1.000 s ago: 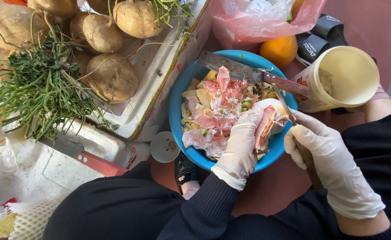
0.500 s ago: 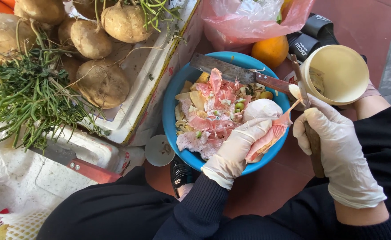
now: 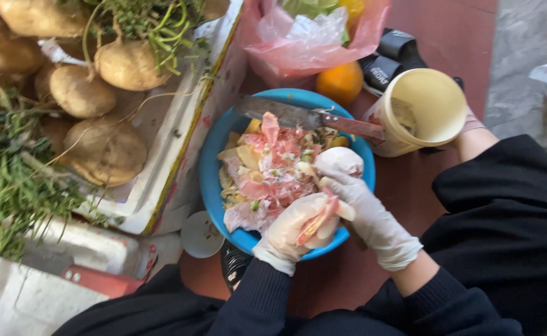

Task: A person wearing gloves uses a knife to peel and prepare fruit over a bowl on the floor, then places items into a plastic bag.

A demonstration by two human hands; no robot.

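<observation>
Head view, read from left to right. At far left, a bunch of green stalks [image 3: 9, 180] lies beside several tan, round root vegetables [image 3: 105, 149] with thin trailing roots, all resting in a white foam box [image 3: 180, 143] with a soiled rim.

Centre: a blue bowl [image 3: 211, 168] holds a heap of peelings [image 3: 267, 174], pink and pale yellow, in thin curled strips and flat pieces. A large knife [image 3: 311, 119] with a dull grey blade and a reddish handle lies across the bowl's far rim.

The left hand [image 3: 295, 227], in a cream glove over a black sleeve, is over the bowl's near edge; its fingers are curled together around a pink-skinned fruit [image 3: 320, 218], of which only a pink strip and a pale cut face show between the fingers. The right hand [image 3: 364, 208], in a white glove, lies just beside and touching the left; its fingers are bent and closed toward the fruit, and whether they grip a tool cannot be told. Above them a pale rounded piece [image 3: 339, 160] sits at the bowl's right side.

Beyond the bowl: an orange [image 3: 340, 81] and a pink plastic bag [image 3: 311, 37] with pale contents. Right: a cream plastic cup [image 3: 420, 112], tilted with its mouth toward the camera, beside the knife handle. The ground [image 3: 460, 37] is reddish.
</observation>
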